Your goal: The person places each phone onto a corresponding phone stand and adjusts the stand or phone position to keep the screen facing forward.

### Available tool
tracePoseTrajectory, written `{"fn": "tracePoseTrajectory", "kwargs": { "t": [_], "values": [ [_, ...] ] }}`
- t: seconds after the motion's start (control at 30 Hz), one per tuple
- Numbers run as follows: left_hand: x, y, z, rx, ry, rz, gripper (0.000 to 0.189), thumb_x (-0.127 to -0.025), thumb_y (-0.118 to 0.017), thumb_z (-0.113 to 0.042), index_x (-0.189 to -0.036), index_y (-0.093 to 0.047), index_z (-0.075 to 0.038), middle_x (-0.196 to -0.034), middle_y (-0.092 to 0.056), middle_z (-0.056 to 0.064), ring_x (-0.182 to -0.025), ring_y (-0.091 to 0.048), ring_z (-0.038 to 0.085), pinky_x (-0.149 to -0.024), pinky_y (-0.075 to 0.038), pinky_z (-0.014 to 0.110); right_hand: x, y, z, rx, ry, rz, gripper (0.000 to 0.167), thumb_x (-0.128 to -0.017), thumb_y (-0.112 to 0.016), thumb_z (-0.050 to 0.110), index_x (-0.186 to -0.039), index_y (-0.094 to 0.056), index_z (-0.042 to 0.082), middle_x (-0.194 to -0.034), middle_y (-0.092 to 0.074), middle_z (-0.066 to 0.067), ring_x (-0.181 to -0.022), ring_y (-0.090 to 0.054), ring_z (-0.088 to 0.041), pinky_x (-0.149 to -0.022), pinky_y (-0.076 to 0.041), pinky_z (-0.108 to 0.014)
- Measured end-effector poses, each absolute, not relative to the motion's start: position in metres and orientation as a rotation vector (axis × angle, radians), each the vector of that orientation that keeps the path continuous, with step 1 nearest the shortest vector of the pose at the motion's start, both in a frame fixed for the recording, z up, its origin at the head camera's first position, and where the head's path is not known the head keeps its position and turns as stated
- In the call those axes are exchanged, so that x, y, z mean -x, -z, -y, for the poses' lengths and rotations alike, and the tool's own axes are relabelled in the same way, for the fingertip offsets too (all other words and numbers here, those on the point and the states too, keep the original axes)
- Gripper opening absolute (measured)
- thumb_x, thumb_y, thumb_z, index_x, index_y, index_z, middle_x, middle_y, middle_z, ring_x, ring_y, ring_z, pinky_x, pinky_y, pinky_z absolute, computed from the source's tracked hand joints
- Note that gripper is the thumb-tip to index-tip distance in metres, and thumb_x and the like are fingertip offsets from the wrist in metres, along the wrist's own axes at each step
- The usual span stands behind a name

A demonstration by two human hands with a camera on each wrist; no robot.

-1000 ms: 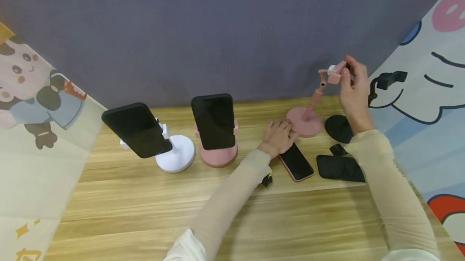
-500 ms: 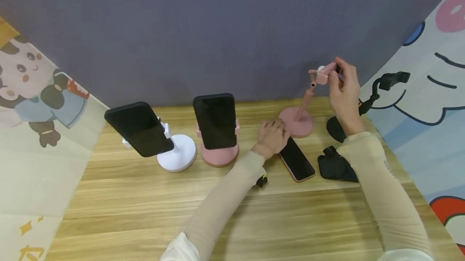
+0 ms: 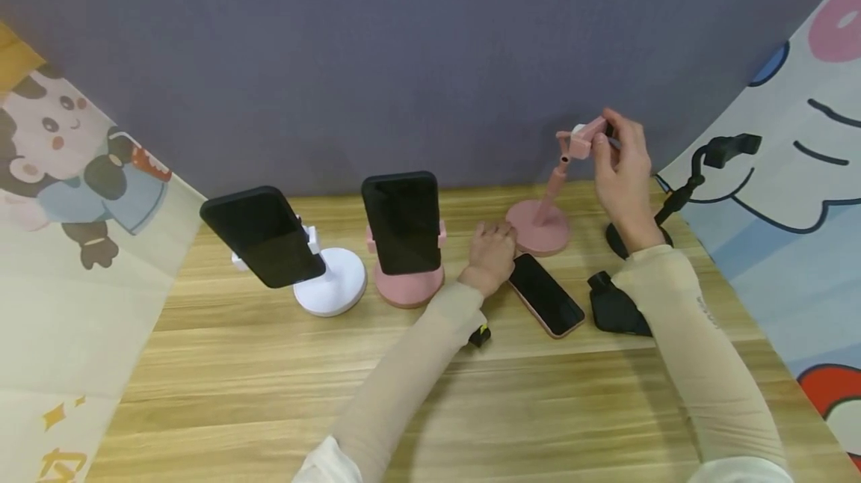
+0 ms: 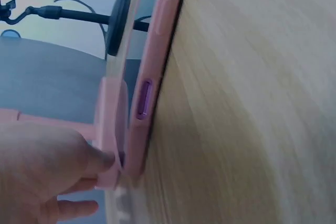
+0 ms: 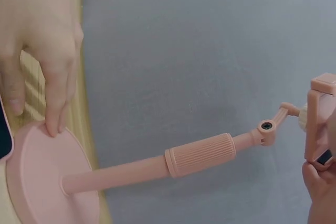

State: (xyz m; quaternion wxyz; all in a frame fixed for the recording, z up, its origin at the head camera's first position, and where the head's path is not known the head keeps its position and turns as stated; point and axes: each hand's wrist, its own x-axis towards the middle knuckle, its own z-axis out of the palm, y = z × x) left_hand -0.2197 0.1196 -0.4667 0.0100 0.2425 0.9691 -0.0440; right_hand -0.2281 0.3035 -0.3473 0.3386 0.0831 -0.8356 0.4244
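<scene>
An upright pink phone stand (image 3: 538, 229) is between my hands, its round base on the wooden table. My right hand (image 3: 624, 169) pinches the clamp (image 3: 584, 140) at the top of the stand between thumb and fingers. At the base's left edge rests my left hand (image 3: 493, 255); in the right wrist view its extended fingertips (image 5: 52, 124) touch the top of the base. Beside the base lies a phone in a pink case (image 3: 546, 296), screen up. The left wrist view shows this pink case (image 4: 152, 87) edge-on, close to the stand's base.
To the left, a white stand (image 3: 329, 285) and another pink stand (image 3: 410, 288) each hold a dark phone. A black phone stand (image 3: 679, 199) is at the right. A black object (image 3: 612, 307) lies partly under my right sleeve. A grey-blue panel (image 3: 430, 64) rises behind the table.
The pink stand has shifted left across the table, with both hands moving along with it. More of the black stand at the right now shows.
</scene>
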Motion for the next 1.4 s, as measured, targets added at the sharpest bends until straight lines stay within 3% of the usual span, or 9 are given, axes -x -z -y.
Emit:
{"fn": "tracePoseTrajectory", "kwargs": {
  "t": [0.1, 0.23, 0.53, 0.93, 1.4],
  "values": [
    [0.214, 0.462, -0.12, -0.729, 0.232, -3.027, 0.043, -0.104, -0.06, -0.036, -0.146, -0.057, -0.025, -0.147, -0.054, -0.012, -0.137, -0.049, 0.012, -0.122, -0.024, 0.036, 0.226, 0.347, -0.299, -0.249, -1.08, 2.186, 0.043, -0.11, -0.048, 0.017, -0.15, -0.048, -0.001, -0.139, -0.05, -0.025, -0.128, -0.053, -0.03, -0.113, -0.045, -0.029],
    [0.207, 0.458, -0.121, -0.718, 0.369, -3.017, 0.036, -0.105, -0.056, -0.028, -0.141, -0.061, -0.024, -0.137, -0.06, -0.009, -0.13, -0.052, 0.012, -0.121, -0.024, 0.037, 0.222, 0.348, -0.292, -0.277, -1.062, 2.189, 0.043, -0.11, -0.048, 0.014, -0.149, -0.048, -0.003, -0.138, -0.05, -0.026, -0.127, -0.054, -0.034, -0.112, -0.044, -0.024],
    [0.201, 0.455, -0.109, -0.703, 0.281, -3.008, 0.037, -0.103, -0.061, -0.034, -0.138, -0.065, -0.023, -0.14, -0.062, -0.006, -0.134, -0.052, 0.012, -0.126, -0.023, 0.036, 0.213, 0.35, -0.278, -0.293, -1.04, 2.149, 0.041, -0.108, -0.052, 0.012, -0.146, -0.053, -0.003, -0.134, -0.054, -0.028, -0.12, -0.057, -0.035, -0.102, -0.042, -0.012],
    [0.19, 0.457, -0.09, -0.754, 0.285, -3.077, 0.028, -0.103, -0.06, -0.023, -0.128, -0.072, -0.018, -0.124, -0.069, -0.004, -0.124, -0.06, 0.014, -0.125, -0.027, 0.04, 0.196, 0.358, -0.264, -0.327, -0.954, 2.09, 0.045, -0.105, -0.062, 0.023, -0.14, -0.057, -0.004, -0.123, -0.057, -0.03, -0.107, -0.059, -0.04, -0.099, -0.044, -0.019],
    [0.178, 0.459, -0.066, -0.83, 0.165, -3.155, 0.023, -0.095, -0.069, -0.03, -0.109, -0.077, -0.013, -0.105, -0.073, -0.002, -0.108, -0.066, 0.016, -0.122, -0.032, 0.046, 0.178, 0.364, -0.241, -0.332, -0.981, 2.013, 0.042, -0.101, -0.069, 0.019, -0.137, -0.06, -0.001, -0.119, -0.058, -0.029, -0.1, -0.056, -0.035, -0.091, -0.044, -0.028]
  ]
}}
